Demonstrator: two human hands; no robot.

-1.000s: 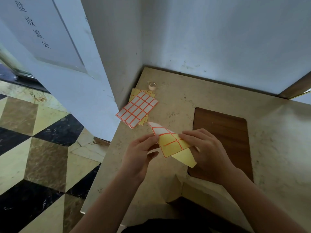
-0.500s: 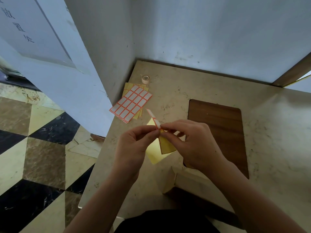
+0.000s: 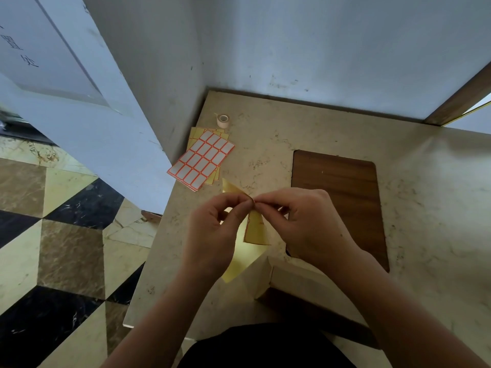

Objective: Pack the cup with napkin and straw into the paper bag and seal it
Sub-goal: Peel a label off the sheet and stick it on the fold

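Left hand (image 3: 212, 229) and right hand (image 3: 300, 221): held together above the near part of the marble counter (image 3: 345, 134), thumbs and forefingers pinched on the top edge of a yellow sticker sheet (image 3: 255, 231), which hangs bent between them. Paper bag (image 3: 297, 281): just near of the hands, under the right forearm, top partly hidden. Far left: stack of label sheets (image 3: 203, 160); small tape roll (image 3: 222, 120) beyond it, near the wall.

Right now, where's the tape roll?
Head view: the tape roll stands at the counter's far left corner near the wall, just beyond the label sheets.
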